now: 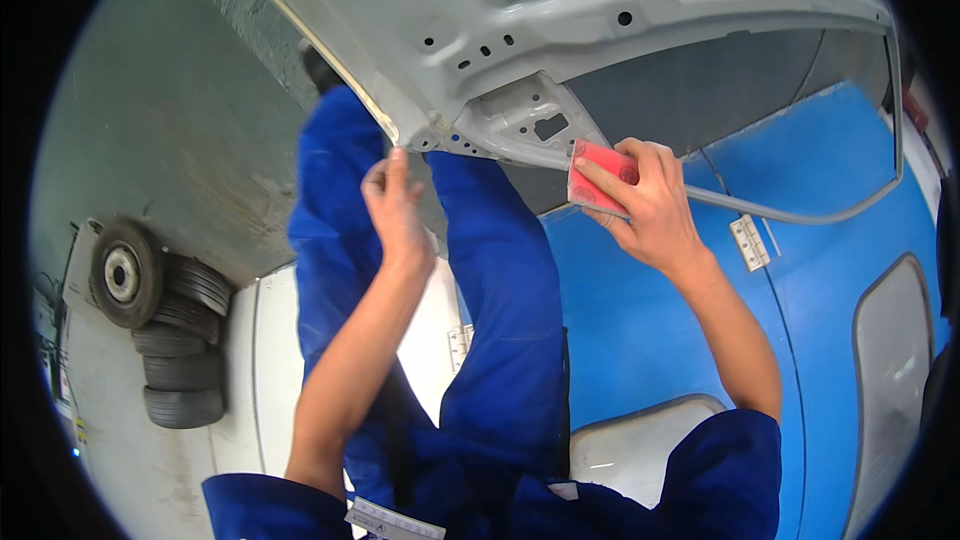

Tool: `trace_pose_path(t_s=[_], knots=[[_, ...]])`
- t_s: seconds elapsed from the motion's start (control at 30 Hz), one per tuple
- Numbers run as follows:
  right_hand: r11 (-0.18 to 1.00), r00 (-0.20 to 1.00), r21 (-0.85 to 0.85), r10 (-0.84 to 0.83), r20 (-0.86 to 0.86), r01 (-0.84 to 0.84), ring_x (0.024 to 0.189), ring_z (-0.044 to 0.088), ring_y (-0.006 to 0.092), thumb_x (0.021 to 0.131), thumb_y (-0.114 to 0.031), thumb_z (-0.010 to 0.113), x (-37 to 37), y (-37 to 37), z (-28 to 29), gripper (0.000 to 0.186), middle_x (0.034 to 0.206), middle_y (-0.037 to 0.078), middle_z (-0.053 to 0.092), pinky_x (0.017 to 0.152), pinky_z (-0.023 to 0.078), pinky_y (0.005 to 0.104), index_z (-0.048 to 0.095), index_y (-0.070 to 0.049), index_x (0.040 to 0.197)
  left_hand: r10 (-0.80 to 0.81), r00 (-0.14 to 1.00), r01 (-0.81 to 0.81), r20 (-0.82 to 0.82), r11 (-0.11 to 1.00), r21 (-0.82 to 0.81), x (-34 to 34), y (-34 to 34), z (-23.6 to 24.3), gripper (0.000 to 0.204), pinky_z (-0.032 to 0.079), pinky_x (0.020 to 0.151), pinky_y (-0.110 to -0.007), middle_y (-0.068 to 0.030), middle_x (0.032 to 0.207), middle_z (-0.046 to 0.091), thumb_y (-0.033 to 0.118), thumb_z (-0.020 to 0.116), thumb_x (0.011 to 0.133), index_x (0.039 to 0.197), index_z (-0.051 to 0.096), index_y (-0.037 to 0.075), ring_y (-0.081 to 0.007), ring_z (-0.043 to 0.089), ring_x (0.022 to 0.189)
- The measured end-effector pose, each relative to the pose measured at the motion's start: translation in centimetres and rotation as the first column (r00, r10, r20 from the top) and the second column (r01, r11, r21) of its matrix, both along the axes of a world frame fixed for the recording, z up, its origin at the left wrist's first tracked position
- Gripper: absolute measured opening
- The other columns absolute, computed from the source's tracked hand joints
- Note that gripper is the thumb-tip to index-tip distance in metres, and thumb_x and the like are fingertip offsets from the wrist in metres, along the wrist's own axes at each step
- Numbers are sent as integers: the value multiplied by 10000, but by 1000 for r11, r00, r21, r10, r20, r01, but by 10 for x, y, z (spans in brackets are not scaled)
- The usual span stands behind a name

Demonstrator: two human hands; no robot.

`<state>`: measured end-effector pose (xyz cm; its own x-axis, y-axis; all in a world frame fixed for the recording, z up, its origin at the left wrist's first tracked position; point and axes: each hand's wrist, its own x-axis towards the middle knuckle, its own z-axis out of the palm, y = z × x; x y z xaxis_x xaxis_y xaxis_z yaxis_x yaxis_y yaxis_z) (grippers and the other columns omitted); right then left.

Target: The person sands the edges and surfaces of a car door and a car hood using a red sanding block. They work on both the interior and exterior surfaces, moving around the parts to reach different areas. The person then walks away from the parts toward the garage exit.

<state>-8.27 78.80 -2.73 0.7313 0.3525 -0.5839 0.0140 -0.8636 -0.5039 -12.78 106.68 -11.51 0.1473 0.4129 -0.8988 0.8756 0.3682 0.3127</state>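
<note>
A grey bare-metal car door (pixel 560 30), its thin window frame curving to the right, spans the top of the view. My right hand (pixel 655 205) grips a flat red sanding pad (pixel 600 175) between thumb and fingers. The pad is by the lower edge of the door, close to where the window frame starts; whether they touch I cannot tell. At the door's near corner (pixel 415 135) is my left hand (pixel 397 210), holding nothing. One of its digits points up to the corner, with the other fingers partly bent.
Blue and white floor panels (pixel 640 290) lie below. Several stacked tyres (pixel 183 372) stand at the left, one with a wheel rim. Grey-white framed panels (pixel 895 370) are at the lower right. My blue-clad legs (pixel 500 280) are under the door's corner.
</note>
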Motion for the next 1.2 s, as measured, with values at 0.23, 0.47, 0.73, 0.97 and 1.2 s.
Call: trace_pose_path(t_s=[0.23, 0.47, 0.73, 0.97, 1.2], knots=[[998, 998, -19, 53, 31, -52, 979, 502, 331, 782, -176, 780, 16, 14, 2, 392, 1060, 154, 556, 839, 458, 415, 728, -125, 1167, 406, 911, -357, -68, 699, -620, 1, -44, 2, 659, 503, 942, -414, -190, 1292, 539, 529, 568, 989, 1373, 433, 10, -247, 569, 1114], [980, 995, 183, 62, 73, -74, 756, 537, 239, 753, -47, 753, 56, 8, -31, 354, 977, 129, 536, 640, 448, 319, 743, -64, 1107, 353, 934, -298, -52, 692, -657, 16, -51, -15, 505, 458, 977, -408, -82, 1232, 609, 494, 524, 1020, 1295, 536, 72, -212, 589, 1111], [967, 994, 232, 110, -14, -104, 762, 548, 234, 731, -60, 766, 22, -43, -36, 391, 936, 99, 565, 661, 454, 327, 750, -52, 1122, 375, 926, -274, 36, 737, -617, 10, -94, -11, 803, 493, 991, -502, -153, 1420, 506, 701, 217, 1009, 1497, 327, 73, -319, 585, 1217], [913, 994, 397, 105, 8, -99, 770, 573, 249, 699, -66, 762, 27, -12, -65, 341, 895, 60, 603, 671, 449, 347, 756, -58, 1040, 428, 885, -344, 183, 866, -363, 7, -115, -28, 778, 397, 1082, -429, -86, 1441, 476, 698, 232, 1010, 1486, 370, 98, -254, 466, 1324], [839, 964, 477, 246, 98, -263, 815, 590, 228, 633, -116, 739, 38, 26, -94, 472, 967, 35, 644, 680, 442, 335, 741, -31, 1097, 471, 842, -392, 263, 869, -302, -7, -116, -40, 704, 335, 1134, -356, -56, 1449, 456, 631, 224, 1048, 1494, 370, 105, -222, 436, 1333]])
